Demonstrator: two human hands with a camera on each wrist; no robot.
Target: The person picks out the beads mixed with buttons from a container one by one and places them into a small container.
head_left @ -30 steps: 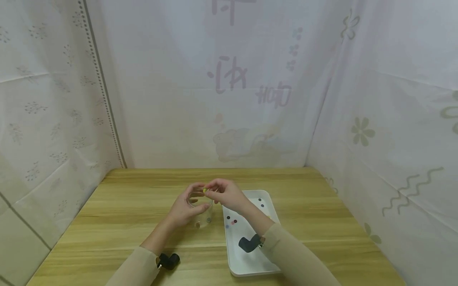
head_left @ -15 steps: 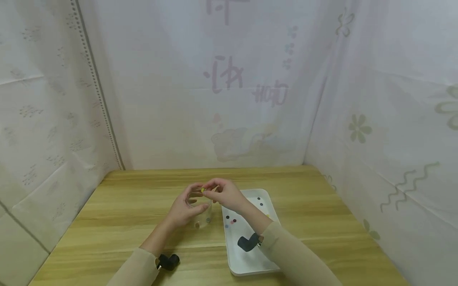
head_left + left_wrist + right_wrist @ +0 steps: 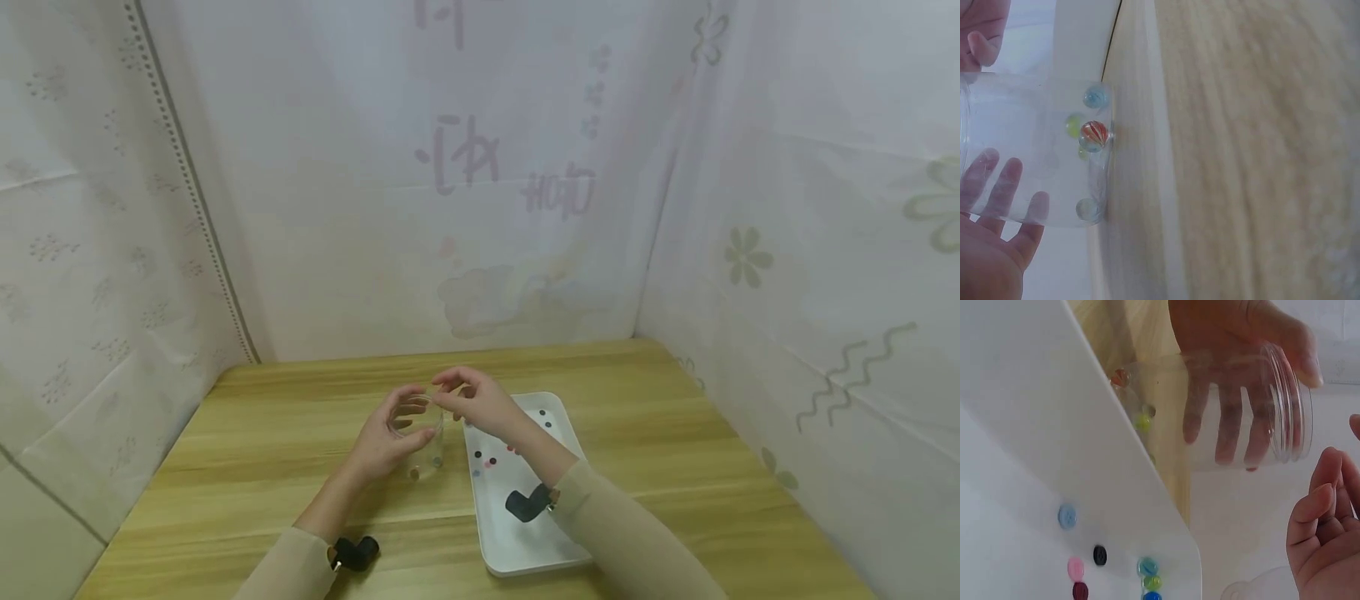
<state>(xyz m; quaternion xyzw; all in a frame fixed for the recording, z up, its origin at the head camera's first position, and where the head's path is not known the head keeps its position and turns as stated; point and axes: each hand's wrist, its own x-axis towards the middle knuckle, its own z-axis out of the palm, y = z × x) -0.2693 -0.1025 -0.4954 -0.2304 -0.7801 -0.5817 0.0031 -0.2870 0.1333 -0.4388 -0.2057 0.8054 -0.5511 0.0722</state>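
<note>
My left hand (image 3: 378, 437) grips a clear jar (image 3: 1029, 125) that stands upright on the table, its fingers and thumb round the upper wall. Inside, at the bottom, are several glass marbles: a red-striped marble (image 3: 1093, 136), a blue marble (image 3: 1095, 97), a yellow-green marble (image 3: 1074, 125) and a pale marble (image 3: 1088, 209). Beside the jar's open mouth is my right hand (image 3: 480, 407). Its fingers are loosely bent and nothing shows between them, as the right wrist view confirms; the fingertips (image 3: 1321, 497) are just off the threaded rim.
Right of the jar lies a white tray (image 3: 517, 533) under my right forearm. In it are several buttons, among them a pink button (image 3: 1075, 569) and a light blue button (image 3: 1067, 516), and several marbles, such as a teal marble (image 3: 1147, 566). Patterned cloth (image 3: 360, 250) hangs behind the table.
The yellow-green marble pinched in my right hand has been let go over the jar's mouth. The right fingers have parted and drawn slightly up and right. My left hand stays on the jar.
</note>
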